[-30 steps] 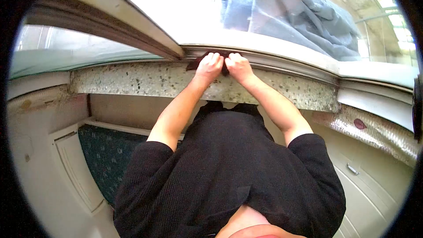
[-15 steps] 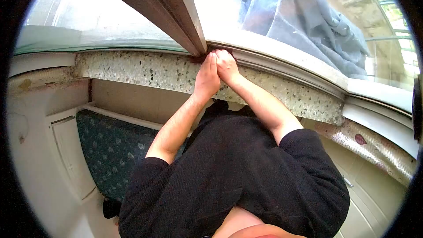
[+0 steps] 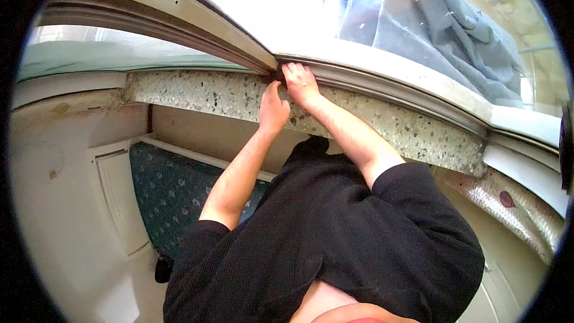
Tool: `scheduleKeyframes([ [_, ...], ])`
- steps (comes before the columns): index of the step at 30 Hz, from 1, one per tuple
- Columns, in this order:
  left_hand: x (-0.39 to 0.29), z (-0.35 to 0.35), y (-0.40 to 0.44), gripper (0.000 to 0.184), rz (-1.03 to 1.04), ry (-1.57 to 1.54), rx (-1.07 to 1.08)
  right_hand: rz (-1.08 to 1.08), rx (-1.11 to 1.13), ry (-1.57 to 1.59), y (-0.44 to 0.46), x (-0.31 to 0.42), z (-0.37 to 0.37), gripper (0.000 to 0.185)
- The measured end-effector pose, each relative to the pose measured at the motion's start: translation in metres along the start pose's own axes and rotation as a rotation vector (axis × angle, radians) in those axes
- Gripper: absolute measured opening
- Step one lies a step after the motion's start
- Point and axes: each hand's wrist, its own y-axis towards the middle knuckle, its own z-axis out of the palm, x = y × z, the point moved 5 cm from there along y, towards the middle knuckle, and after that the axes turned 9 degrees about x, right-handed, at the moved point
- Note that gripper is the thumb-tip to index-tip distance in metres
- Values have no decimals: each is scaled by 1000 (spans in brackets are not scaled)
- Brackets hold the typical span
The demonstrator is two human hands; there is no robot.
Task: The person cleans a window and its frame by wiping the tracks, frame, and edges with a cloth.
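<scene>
My right hand (image 3: 301, 85) presses at the window track (image 3: 382, 88), right beside the foot of the upright window frame (image 3: 239, 48). Its fingers are bent over a dark cloth (image 3: 278, 76), of which only a small part shows. My left hand (image 3: 275, 110) is just left of it, over the speckled stone sill (image 3: 197, 96), with its fingers curled towards the cloth. Whether the left fingertips touch the cloth cannot be made out.
Beyond the glass hangs a blue-grey cloth (image 3: 418, 18). Below the sill at the left are a dark green patterned panel (image 3: 173, 185) and a white wall (image 3: 72, 173). A silvery covering with a dark red mark (image 3: 507, 199) lies at the right.
The dark cloth was spread under both hands; both moved against the frame's foot, and less cloth shows. My left hand has drawn back a little from my right. The view has shifted.
</scene>
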Motion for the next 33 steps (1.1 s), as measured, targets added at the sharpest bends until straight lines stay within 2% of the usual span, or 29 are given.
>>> scheduleKeyframes([
  [1, -3, 1, 4, 56, -29, 16, 22, 17, 7, -70, 2, 2, -4, 44],
  [3, -7, 0, 9, 60, -117, -4, 75, 10, 39, -138, 6, 4, -7, 38],
  [6, -18, -1, 12, 65, 68, 127, -32, -22, 10, -209, 5, 6, -8, 26],
  [7, -18, -2, 14, 71, -5, 278, 50, -29, 34, -219, 7, 5, -7, 24],
  [9, -22, -4, 18, 73, -137, 355, 191, -55, 47, -232, 8, 6, -5, 18],
  [10, -22, -6, 24, 73, -200, 389, 255, -61, 20, -271, 9, 3, -6, 17],
  [11, -15, 0, 29, 74, -157, 429, 226, -67, -3, -308, 6, 2, -6, 17],
  [14, -38, 0, 32, 81, -240, 403, 367, -71, -14, -404, -10, 0, -14, 16],
  [18, -41, 26, 37, 81, -248, 346, 382, -63, -51, -451, -28, -17, -19, 18],
  [23, -70, 66, 32, 98, -131, 369, 521, -8, -46, -497, -63, -44, -39, 18],
  [26, -90, 105, 27, 99, 8, 369, 568, 20, -82, -503, -98, -70, -56, 17],
  [29, -125, 141, 19, 96, 54, 369, 577, 61, -115, -499, -131, -102, -78, 13],
  [33, -190, 192, 5, 96, 188, 400, 592, 138, -138, -389, -194, -162, -114, 11],
])
